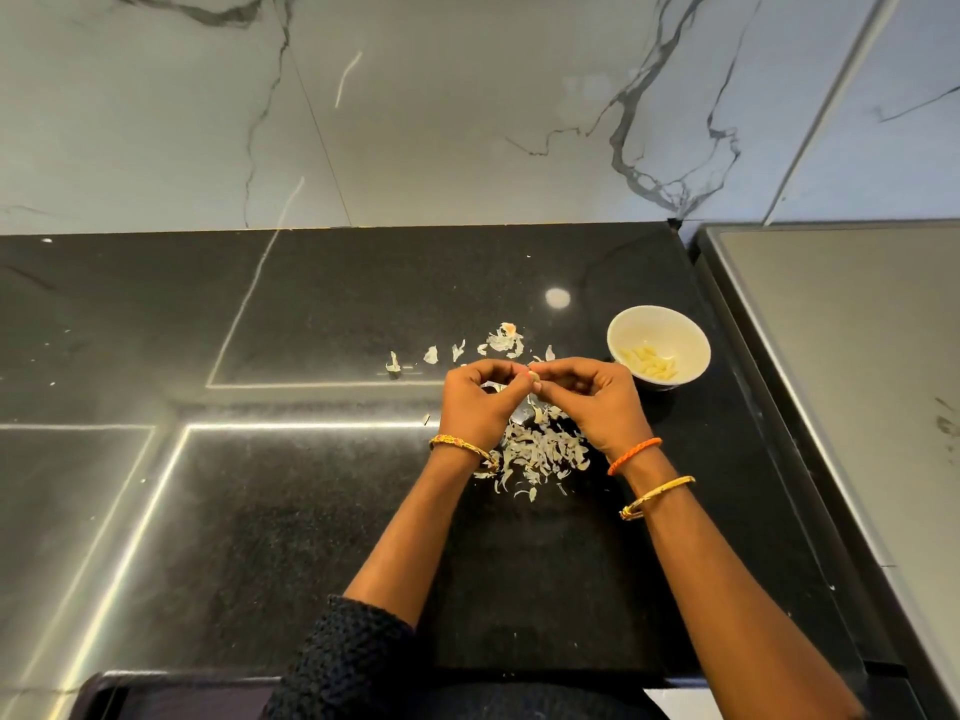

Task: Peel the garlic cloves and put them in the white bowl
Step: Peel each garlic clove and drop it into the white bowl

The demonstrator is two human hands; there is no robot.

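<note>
Garlic clove point(533, 377) sits pinched between the fingertips of both my hands, held just above the black counter point(291, 537), roughly midway between its back edge and its front edge. My left hand point(475, 405) curls its fingers and thumb round the clove from one side, and my right hand point(597, 402) meets it from the other, thumb and forefinger nipping at the clove's end. Under my wrists lies a heap of papery skins point(540, 452), with a few more loose skins point(504, 340) scattered toward the back edge. The white bowl point(658, 345) stands near the counter's right edge, just beyond my right hand and apart from it, with several peeled cloves point(649, 362) lying in its bottom. A grey steel surface point(857, 366) adjoins the counter on the right.
</note>
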